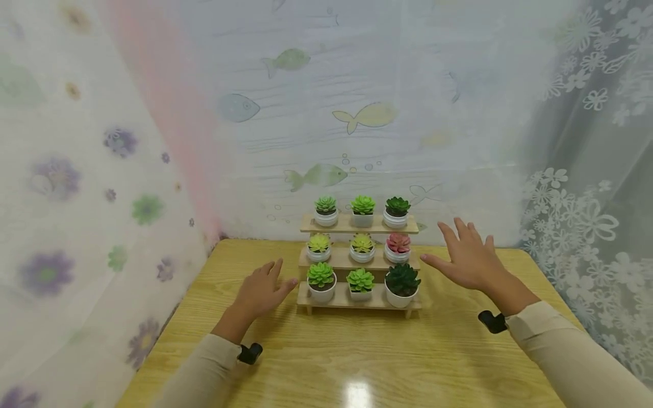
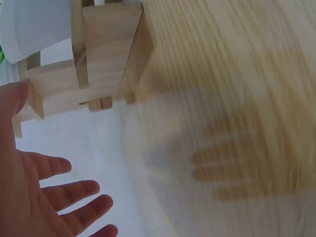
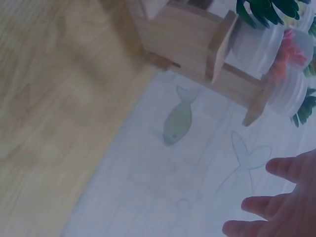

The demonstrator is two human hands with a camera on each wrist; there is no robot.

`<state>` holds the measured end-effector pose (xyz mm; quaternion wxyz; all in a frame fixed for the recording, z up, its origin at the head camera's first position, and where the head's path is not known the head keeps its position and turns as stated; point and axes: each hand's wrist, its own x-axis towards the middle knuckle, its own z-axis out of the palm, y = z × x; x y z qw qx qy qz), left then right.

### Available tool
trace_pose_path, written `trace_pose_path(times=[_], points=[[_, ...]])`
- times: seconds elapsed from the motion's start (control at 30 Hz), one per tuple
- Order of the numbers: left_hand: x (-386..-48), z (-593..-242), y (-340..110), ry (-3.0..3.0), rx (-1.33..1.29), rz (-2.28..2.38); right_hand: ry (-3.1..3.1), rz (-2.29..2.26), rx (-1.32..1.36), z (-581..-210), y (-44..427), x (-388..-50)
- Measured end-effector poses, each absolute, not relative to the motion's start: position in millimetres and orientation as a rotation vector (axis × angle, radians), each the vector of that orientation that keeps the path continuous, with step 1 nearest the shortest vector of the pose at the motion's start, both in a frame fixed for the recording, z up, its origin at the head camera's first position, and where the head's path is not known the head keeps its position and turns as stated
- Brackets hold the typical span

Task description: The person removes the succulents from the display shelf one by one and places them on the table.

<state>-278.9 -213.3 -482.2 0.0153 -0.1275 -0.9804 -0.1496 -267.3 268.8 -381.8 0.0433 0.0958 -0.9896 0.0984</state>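
Observation:
A three-tiered wooden stand (image 1: 374, 305) holds small potted succulents, three on each tier. At the front right sits a dark green succulent (image 1: 402, 279), with a pink one (image 1: 398, 243) behind it on the middle tier. A bright green succulent (image 1: 320, 275) stands at the front left. My left hand (image 1: 259, 292) is beside the stand's left side, fingers spread and holding nothing. In the left wrist view its thumb overlaps the stand's side (image 2: 111, 44); whether they touch, I cannot tell. Off to the right, my right hand (image 1: 469, 262) hovers with spread fingers, apart from the stand.
The stand rests near the back of a wood-grain table (image 1: 326, 357). Behind it hangs a pale cloth printed with fish (image 1: 364, 115). Flower-patterned cloth (image 1: 48, 272) closes the left side, and a sheer curtain with white flowers (image 1: 597, 221) the right.

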Motion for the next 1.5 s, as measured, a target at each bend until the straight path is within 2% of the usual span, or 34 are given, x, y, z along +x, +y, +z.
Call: trace_pose_path(times=[0.47, 0.83, 1.5], points=[[-276.4, -508.8, -192.2, -2.972, -0.259, -1.124, -2.919, 0.356, 0.355, -374.0, 247.8, -292.6], [-276.0, -516.7, -181.3, -2.839, -0.169, -1.422, -2.914, 0.796, 0.317, -367.5, 232.3, -316.2], [-273.8, -526.8, -182.2, -2.553, -0.025, -2.003, -2.826, 1.171, 0.17, -377.3, 215.0, -343.5]])
